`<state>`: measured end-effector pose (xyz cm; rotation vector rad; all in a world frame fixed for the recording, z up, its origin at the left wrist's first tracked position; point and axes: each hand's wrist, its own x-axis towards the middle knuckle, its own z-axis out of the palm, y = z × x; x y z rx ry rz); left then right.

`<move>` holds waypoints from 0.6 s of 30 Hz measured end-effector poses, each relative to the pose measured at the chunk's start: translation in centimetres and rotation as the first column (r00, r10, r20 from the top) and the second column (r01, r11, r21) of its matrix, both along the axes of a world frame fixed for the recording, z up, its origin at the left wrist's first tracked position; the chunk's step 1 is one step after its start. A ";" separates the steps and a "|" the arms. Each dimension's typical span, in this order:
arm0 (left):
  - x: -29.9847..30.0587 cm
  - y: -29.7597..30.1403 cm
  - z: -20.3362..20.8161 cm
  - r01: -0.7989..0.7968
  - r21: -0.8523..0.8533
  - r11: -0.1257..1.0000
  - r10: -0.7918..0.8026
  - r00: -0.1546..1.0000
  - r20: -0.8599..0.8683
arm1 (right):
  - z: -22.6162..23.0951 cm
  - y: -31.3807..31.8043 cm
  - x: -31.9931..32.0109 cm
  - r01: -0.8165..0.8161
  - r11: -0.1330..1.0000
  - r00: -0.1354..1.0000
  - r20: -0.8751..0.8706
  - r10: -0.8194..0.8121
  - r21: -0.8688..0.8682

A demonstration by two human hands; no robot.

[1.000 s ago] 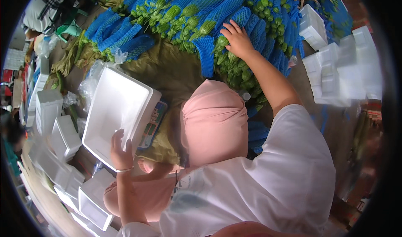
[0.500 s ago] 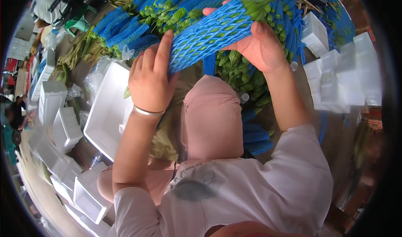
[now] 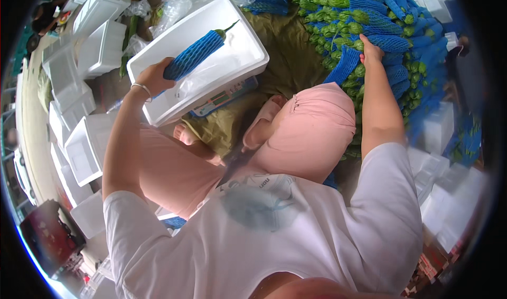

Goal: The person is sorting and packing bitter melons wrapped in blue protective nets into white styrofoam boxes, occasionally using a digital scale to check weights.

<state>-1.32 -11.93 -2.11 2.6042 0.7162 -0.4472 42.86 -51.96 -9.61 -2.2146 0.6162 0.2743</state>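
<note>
My left hand [image 3: 153,78] is closed around the near end of a long green gourd in a blue foam net sleeve [image 3: 194,55]. That gourd is tilted over a white foam box [image 3: 145,73], its thin stem pointing away to the right. Clear plastic film [image 3: 198,77] lies inside the box. To the right, my right hand [image 3: 371,50] is at a heap of similar gourds, its fingers curled at one blue-sleeved gourd [image 3: 390,43]; part of the grip is hidden. A flattened blue net sleeve [image 3: 346,64] hangs beside those fingers.
Several white foam boxes [image 3: 103,48] stand at the left, and more foam boxes [image 3: 449,201] at the right. Crumpled clear plastic [image 3: 179,6] lies behind the middle box. An olive-brown sheet [image 3: 282,48] covers the floor between box and heap.
Both hands were on the sleeved gourd, held up in front of me. The left hand has carried it left over the box; the right hand has let go and moved to the heap. My view has turned.
</note>
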 end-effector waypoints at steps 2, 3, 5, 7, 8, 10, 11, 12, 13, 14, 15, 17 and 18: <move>-0.6 -0.6 -2.4 -0.022 -0.051 0.998 0.020 0.999 -0.039 | -0.7 -1.2 0.9 -0.033 0.986 0.999 0.009 0.032 0.166; -0.9 -0.5 -3.4 -0.024 -0.092 0.995 0.020 0.999 -0.039 | -0.1 -1.9 0.7 -0.010 0.947 1.000 -0.021 0.018 0.320; -0.8 -0.1 -4.6 -0.030 -0.192 0.981 0.020 0.998 -0.056 | 1.9 -5.2 -0.2 -0.011 0.572 0.998 0.041 -0.040 0.820; -0.5 0.0 -5.9 -0.010 -0.300 0.954 -0.003 0.999 -0.042 | 5.9 -9.8 -2.5 -0.207 0.367 0.977 0.212 0.027 0.907; -1.1 0.0 -6.4 0.048 -0.216 0.975 -0.078 0.988 -0.135 | 5.8 -11.2 -3.8 -0.314 0.302 0.947 0.273 0.169 0.900; -1.1 -0.1 -7.6 0.104 -0.220 0.970 -0.158 0.956 -0.247 | 7.1 -12.1 -6.5 -0.492 0.391 0.870 0.425 0.250 0.778; -0.9 -0.2 -8.1 0.099 -0.221 0.970 -0.153 0.958 -0.242 | 7.6 -11.5 -6.4 -0.498 0.389 0.867 0.428 0.256 0.775; -0.8 -0.6 -8.3 0.129 -0.202 0.971 -0.173 0.960 -0.220 | 9.7 -9.0 -8.2 -0.569 0.345 0.819 0.478 0.317 0.747; -0.8 -0.8 -8.4 0.159 -0.183 0.970 -0.194 0.961 -0.197 | 11.6 -6.3 -10.1 -0.635 0.296 0.764 0.525 0.374 0.713; -0.8 -0.8 -8.5 0.166 -0.184 0.969 -0.201 0.961 -0.192 | 12.8 -3.5 -11.3 -0.624 0.297 0.779 0.548 0.305 0.722; -1.0 -0.7 -8.5 0.169 -0.185 0.968 -0.199 0.966 -0.162 | 13.6 -1.0 -11.8 -0.707 0.229 0.692 0.589 0.417 0.669; -1.4 -0.8 -8.2 0.166 -0.186 0.968 -0.192 0.973 -0.130 | 15.7 4.0 -13.4 -0.845 0.126 0.473 0.618 0.627 0.519; -1.0 -0.9 -7.5 0.197 -0.177 0.964 -0.227 0.959 -0.170 | 16.2 6.1 -13.3 -0.874 0.083 0.380 0.565 0.732 0.479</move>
